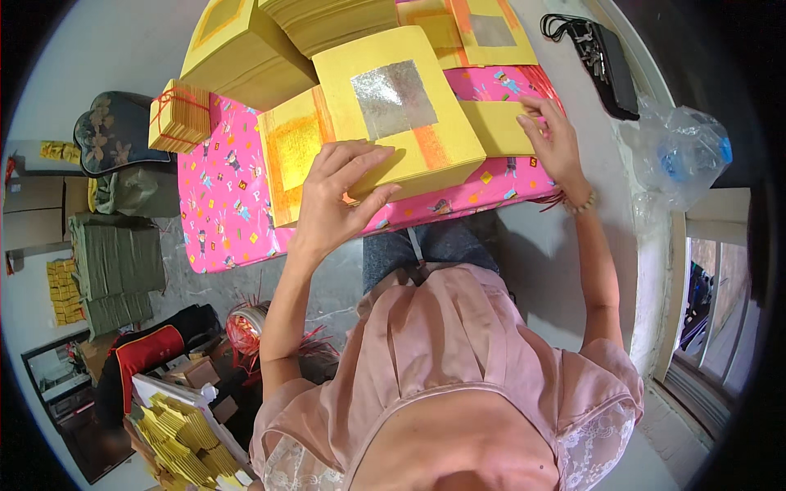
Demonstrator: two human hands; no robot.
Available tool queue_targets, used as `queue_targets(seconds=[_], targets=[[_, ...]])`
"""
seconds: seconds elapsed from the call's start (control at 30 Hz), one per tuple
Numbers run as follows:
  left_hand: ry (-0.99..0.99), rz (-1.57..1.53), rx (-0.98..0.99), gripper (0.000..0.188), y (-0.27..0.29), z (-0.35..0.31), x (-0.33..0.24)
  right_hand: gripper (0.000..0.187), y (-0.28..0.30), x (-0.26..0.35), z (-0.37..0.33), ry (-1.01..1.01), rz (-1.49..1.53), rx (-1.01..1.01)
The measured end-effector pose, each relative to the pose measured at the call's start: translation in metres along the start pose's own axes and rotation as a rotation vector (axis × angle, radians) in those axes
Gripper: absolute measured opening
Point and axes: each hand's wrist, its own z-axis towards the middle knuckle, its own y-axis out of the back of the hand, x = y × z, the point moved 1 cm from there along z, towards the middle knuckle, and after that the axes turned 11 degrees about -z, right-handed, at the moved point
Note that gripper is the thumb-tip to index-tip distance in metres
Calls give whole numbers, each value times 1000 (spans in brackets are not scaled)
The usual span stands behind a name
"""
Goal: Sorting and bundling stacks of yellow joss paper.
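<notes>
A thick stack of yellow paper sheets [336, 78] with a silver square and an orange band on top stands at the table's near edge. My left hand [336, 184] rests against its near left corner, fingers and thumb apart. To the right of the stack a plain yellow paper piece [494, 127] lies flat, partly hidden by the stack. My right hand [558, 139], a beaded bracelet at its wrist, pinches the piece's right end between thumb and fingers. Beside the stack on the left lies another yellow paper stack [296, 147] with a gold square and orange border.
Taller yellow paper stacks [246, 61] stand at the back of the pink patterned table cover [217, 196]. A small red-tied bundle [182, 116] sits at its left edge. A black pouch [610, 69] and clear plastic bag [684, 147] lie right. A floral chair [119, 135] stands left.
</notes>
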Motion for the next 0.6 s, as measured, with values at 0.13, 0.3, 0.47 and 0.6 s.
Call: queue_targets(seconds=[0.13, 0.3, 0.47, 0.6], targets=[[-13, -10, -13, 44, -2, -1, 2, 31, 21, 60, 8, 101, 393, 234], [8, -35, -27, 40, -5, -2, 3, 34, 30, 92, -3, 142, 310, 276], [11, -36, -41, 38, -6, -3, 3, 35, 29, 97, -7, 148, 225, 278], [-3, -38, -67, 36, -6, -4, 4, 36, 26, 98, -8, 157, 200, 280]])
